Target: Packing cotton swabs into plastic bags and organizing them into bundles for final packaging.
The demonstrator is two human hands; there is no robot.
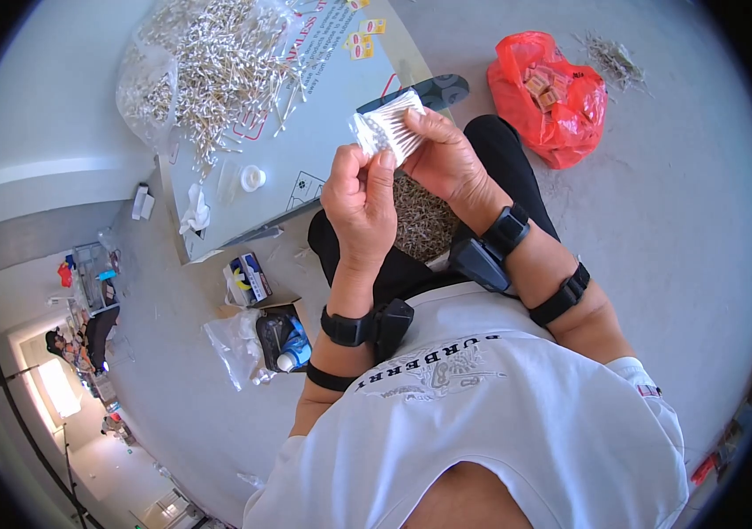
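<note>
A small clear plastic bag of cotton swabs (400, 125) is held up in front of me, its swabs lying side by side. My left hand (360, 204) pinches the bag's lower left part between thumb and fingers. On the right side, my right hand (448, 160) grips the same bag, thumb lying over the swabs. Beyond my left hand, a heap of loose cotton swabs (217, 66) spills from a large clear bag onto the printed board (323, 145). Between my legs is a mass of swab-like sticks (422, 222), partly hidden by my hands.
Yellow cards (361, 46) and a small white round container (253, 179) lie on the board. A red plastic bag (580, 132) with small packets stands on the floor at right, near scattered sticks (616, 62). At left, a carton holds a blue bottle (295, 351). People are far left.
</note>
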